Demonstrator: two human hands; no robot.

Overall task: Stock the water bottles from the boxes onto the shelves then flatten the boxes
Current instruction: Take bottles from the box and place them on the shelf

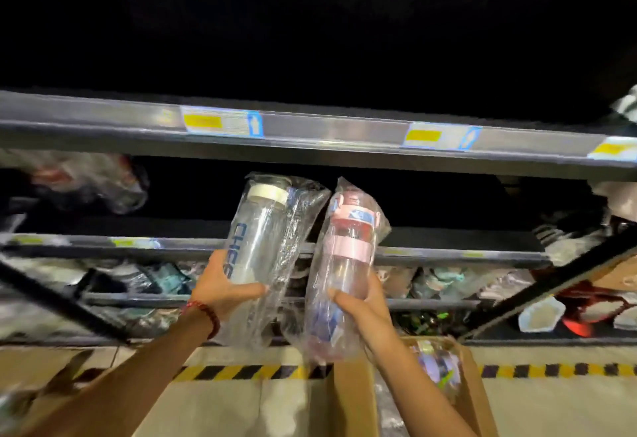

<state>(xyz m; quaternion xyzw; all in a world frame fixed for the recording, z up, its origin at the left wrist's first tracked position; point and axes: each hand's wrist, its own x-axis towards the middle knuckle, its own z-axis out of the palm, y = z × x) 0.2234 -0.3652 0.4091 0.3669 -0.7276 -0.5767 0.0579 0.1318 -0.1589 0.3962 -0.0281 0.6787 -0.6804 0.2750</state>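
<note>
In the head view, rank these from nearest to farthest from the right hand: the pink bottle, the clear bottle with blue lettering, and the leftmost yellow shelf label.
1. Pink bottle: gripped by the right hand itself.
2. Clear bottle: just to its left, held by the left hand.
3. Leftmost yellow shelf label: up on the upper shelf edge, to the left.

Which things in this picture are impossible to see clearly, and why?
Head view:
- Top shelf contents: lost in darkness.
- Clear bottle lettering: partly covered by the left hand.
- Cardboard box contents: blurred, partly behind the right hand and its forearm.
- Price labels: too blurred to read.
</note>
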